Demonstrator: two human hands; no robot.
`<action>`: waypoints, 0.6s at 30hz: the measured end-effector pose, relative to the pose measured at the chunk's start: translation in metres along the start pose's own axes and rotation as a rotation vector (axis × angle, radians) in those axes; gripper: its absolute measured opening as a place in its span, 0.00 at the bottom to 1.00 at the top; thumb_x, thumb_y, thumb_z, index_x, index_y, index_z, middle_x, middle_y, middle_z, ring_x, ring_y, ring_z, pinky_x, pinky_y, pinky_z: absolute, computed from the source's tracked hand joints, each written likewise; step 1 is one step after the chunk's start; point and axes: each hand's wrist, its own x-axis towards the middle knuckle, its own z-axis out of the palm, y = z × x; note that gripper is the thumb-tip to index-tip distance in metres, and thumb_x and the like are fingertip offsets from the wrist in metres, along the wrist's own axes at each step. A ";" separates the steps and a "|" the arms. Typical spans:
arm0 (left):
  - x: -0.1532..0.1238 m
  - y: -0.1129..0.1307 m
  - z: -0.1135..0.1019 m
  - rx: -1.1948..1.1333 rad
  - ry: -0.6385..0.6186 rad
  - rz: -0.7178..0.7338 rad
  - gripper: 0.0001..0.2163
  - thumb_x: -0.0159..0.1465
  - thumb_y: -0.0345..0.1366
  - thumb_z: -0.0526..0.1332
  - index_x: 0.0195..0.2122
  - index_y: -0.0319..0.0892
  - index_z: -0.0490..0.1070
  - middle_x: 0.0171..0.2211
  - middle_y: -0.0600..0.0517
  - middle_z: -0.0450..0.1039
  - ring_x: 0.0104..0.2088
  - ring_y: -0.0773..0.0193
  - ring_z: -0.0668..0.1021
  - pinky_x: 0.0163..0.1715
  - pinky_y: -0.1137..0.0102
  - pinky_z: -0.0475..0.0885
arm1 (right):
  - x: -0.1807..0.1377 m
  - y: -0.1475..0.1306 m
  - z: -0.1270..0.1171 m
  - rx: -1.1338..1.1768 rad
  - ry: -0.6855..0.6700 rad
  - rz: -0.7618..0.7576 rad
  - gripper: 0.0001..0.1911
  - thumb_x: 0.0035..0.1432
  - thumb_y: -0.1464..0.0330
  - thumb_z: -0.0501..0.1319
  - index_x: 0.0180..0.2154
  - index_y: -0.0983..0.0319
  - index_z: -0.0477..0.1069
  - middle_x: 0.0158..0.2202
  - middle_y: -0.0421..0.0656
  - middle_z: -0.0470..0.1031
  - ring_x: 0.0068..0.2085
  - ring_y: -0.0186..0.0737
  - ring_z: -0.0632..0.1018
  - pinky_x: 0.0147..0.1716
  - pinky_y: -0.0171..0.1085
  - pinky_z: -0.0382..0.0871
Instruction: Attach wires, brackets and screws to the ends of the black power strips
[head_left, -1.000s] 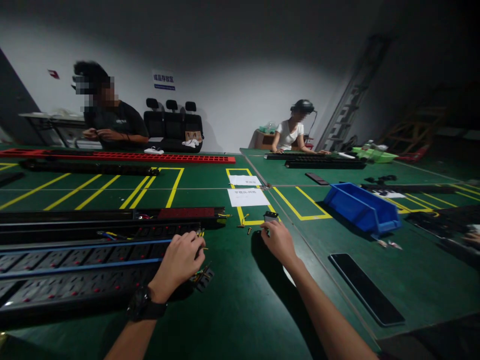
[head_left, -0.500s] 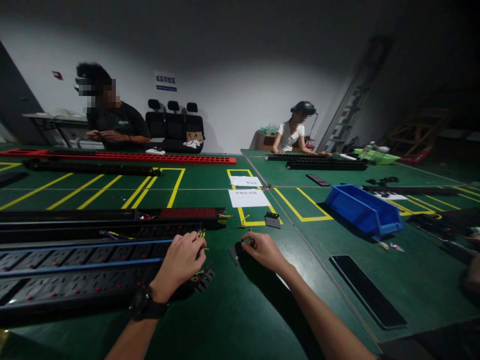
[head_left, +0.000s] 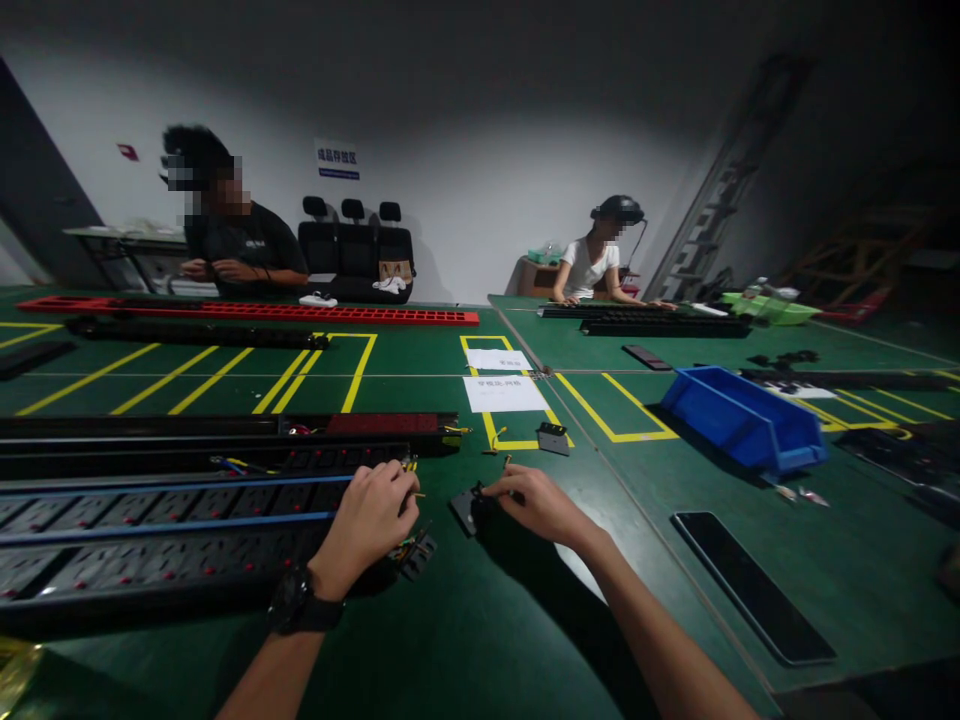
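My left hand (head_left: 377,515), a black watch on its wrist, is closed with fingers curled over the end of a black power strip (head_left: 187,560) with red-dotted sockets. A short yellow wire end (head_left: 418,494) sticks out by its fingertips; what the fingers hold is hidden. Just below them, a dark end piece with wires (head_left: 414,556) juts from the strips. My right hand (head_left: 541,503) pinches the edge of a small dark rectangular plate (head_left: 466,512) low over the green table. Beyond it lie a similar plate (head_left: 553,440) and a small yellow wire piece (head_left: 497,440).
A blue bin (head_left: 742,425) and a phone (head_left: 750,585) are on the right. Paper sheets (head_left: 504,394) lie ahead. Another black strip (head_left: 225,435) and a red rail (head_left: 360,314) run along the left. Two co-workers sit across the table, one (head_left: 251,245) left, one (head_left: 591,265) right.
The small dark plate has turned slightly and shows more of its face at my right fingertips. My left hand stays at the strip end. The whole view has shifted a little.
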 end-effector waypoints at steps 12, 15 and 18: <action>0.000 -0.002 0.002 -0.005 0.009 0.002 0.08 0.69 0.29 0.58 0.40 0.43 0.78 0.41 0.48 0.78 0.44 0.53 0.80 0.44 0.59 0.68 | -0.002 0.019 -0.006 -0.290 -0.055 0.241 0.11 0.62 0.76 0.58 0.31 0.61 0.77 0.37 0.46 0.79 0.35 0.40 0.77 0.35 0.36 0.62; 0.000 -0.002 0.002 -0.005 0.014 0.003 0.09 0.69 0.29 0.58 0.40 0.43 0.78 0.41 0.47 0.78 0.44 0.53 0.80 0.44 0.59 0.68 | -0.002 0.013 -0.003 -0.281 -0.070 0.219 0.11 0.65 0.75 0.58 0.32 0.60 0.76 0.34 0.45 0.79 0.35 0.41 0.77 0.34 0.37 0.61; 0.000 -0.001 0.001 -0.011 0.019 -0.003 0.09 0.68 0.30 0.58 0.41 0.43 0.79 0.41 0.48 0.79 0.44 0.53 0.81 0.44 0.59 0.69 | 0.000 -0.001 0.007 -0.253 -0.065 0.172 0.10 0.68 0.73 0.58 0.36 0.60 0.77 0.37 0.45 0.79 0.36 0.41 0.78 0.35 0.37 0.64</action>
